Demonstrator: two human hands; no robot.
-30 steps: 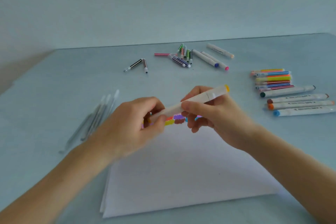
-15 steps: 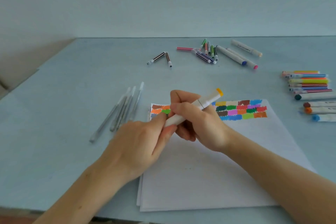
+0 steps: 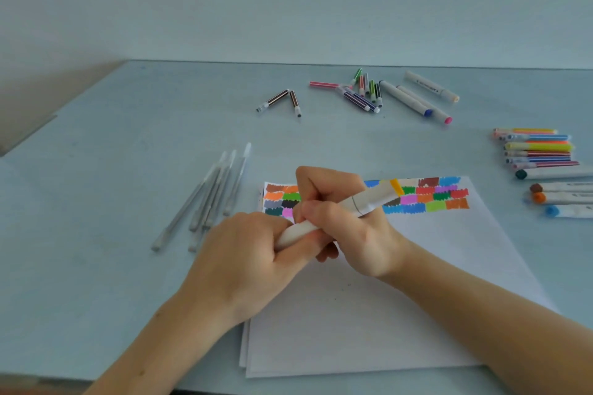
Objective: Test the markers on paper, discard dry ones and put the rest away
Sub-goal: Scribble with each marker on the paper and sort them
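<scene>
Item: white marker [image 3: 359, 204], yellow cap end toward 2 o'clock, held tilted above the paper [image 3: 401, 298].
Right hand [image 3: 349, 228]: fingers curled round the marker's middle.
Left hand [image 3: 253, 253]: thumb and fingers pinch the marker's lower end at 8 o'clock.
Paper: colour swatches [image 3: 436, 197] along its far edge.
9 o'clock: grey pens [image 3: 208, 199] in a loose bundle.
12 o'clock: scattered markers [image 3: 365, 93].
3 o'clock: sorted markers [image 3: 542, 154] in a row.
Surface: table [image 3: 128, 170].
</scene>
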